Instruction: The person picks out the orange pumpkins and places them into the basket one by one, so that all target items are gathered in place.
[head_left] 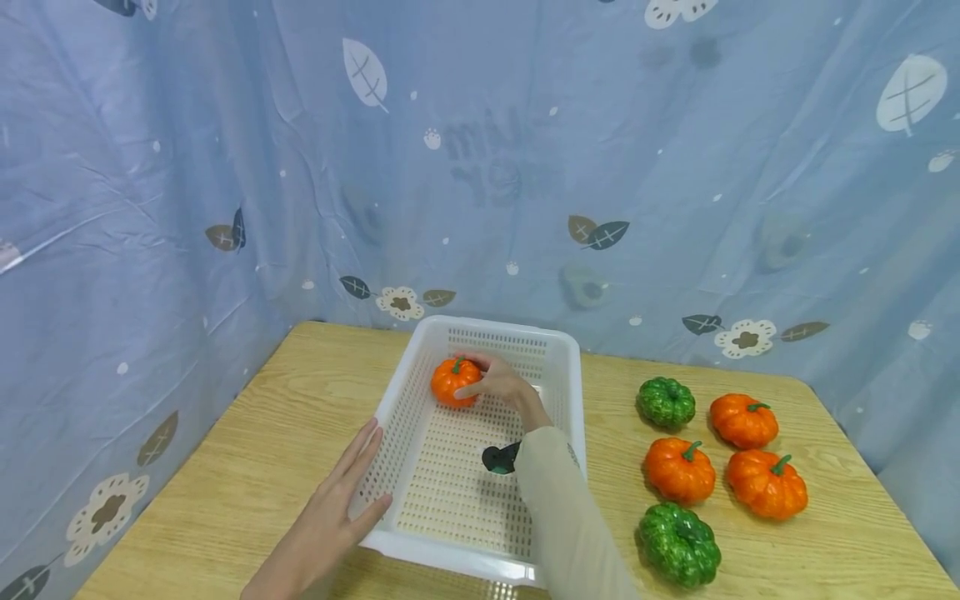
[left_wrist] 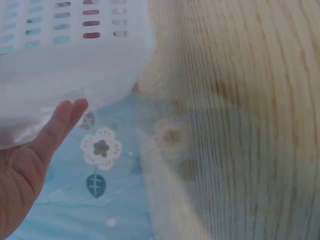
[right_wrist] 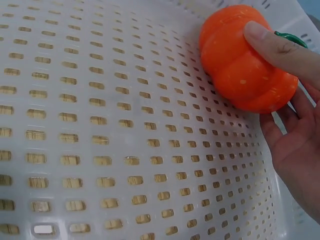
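Note:
A small orange pumpkin point(head_left: 450, 385) with a green stem sits in the far left corner of a white perforated plastic basket point(head_left: 442, 546). My right hand point(head_left: 501, 385) reaches into the basket and grips it. In the right wrist view the thumb lies across the orange pumpkin point(right_wrist: 240, 60), while the other fingers of the right hand point(right_wrist: 300, 140) go round its far side, partly hidden. My left hand point(head_left: 330, 512) rests at the basket's left rim near the front corner, its fingers straight. The left wrist view shows that hand point(left_wrist: 25, 170) against the basket's outer wall point(left_wrist: 75, 70).
Right of the basket, on the wooden table point(head_left: 247, 483), stand three orange pumpkins point(head_left: 678, 471) and two green ones point(head_left: 666, 402). A blue patterned curtain point(head_left: 480, 167) hangs behind the table and along its left side. A dark blot point(head_left: 498, 458) shows beside the right sleeve.

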